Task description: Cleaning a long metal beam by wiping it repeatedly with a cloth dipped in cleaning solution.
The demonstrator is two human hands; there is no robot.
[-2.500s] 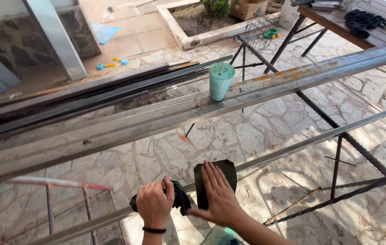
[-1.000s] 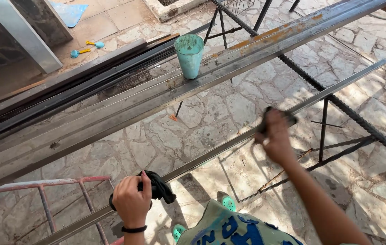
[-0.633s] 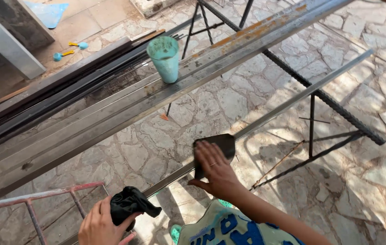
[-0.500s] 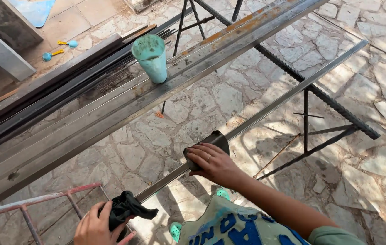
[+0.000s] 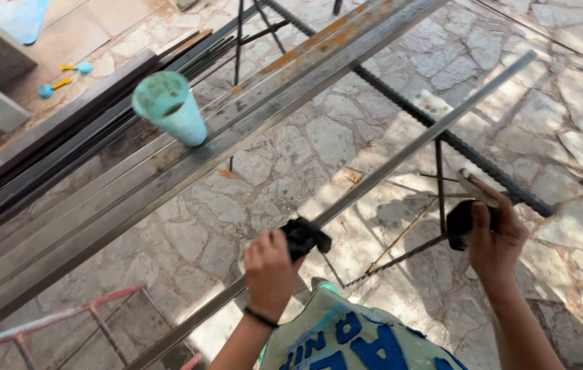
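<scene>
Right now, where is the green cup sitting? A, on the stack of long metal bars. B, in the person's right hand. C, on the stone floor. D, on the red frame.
A: the green cup stands upright on the metal bars, up off the floor and away from both hands.

No packages, labels, signs or screens.
</scene>
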